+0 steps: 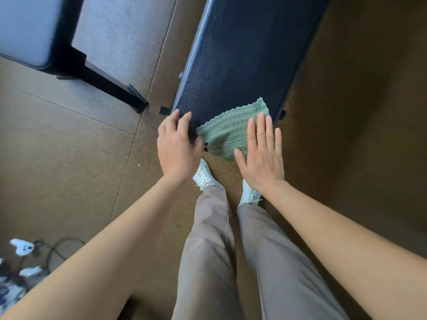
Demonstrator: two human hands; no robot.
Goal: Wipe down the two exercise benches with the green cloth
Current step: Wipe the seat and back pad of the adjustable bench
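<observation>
A dark blue padded bench (242,56) runs away from me in the middle of the head view. The green cloth (231,128) lies spread on its near end and hangs slightly over the edge. My right hand (261,155) lies flat, fingers apart, on the cloth's right part. My left hand (178,146) curls over the bench's near left corner, beside the cloth. A second bench (25,31), with a pale-looking pad and black frame, stands at the top left.
Brown tiled floor surrounds the benches. A black bench foot (136,98) reaches toward the gap between them. My legs and white shoes (204,174) stand just before the dark bench. Cables and white objects (23,248) lie at the bottom left.
</observation>
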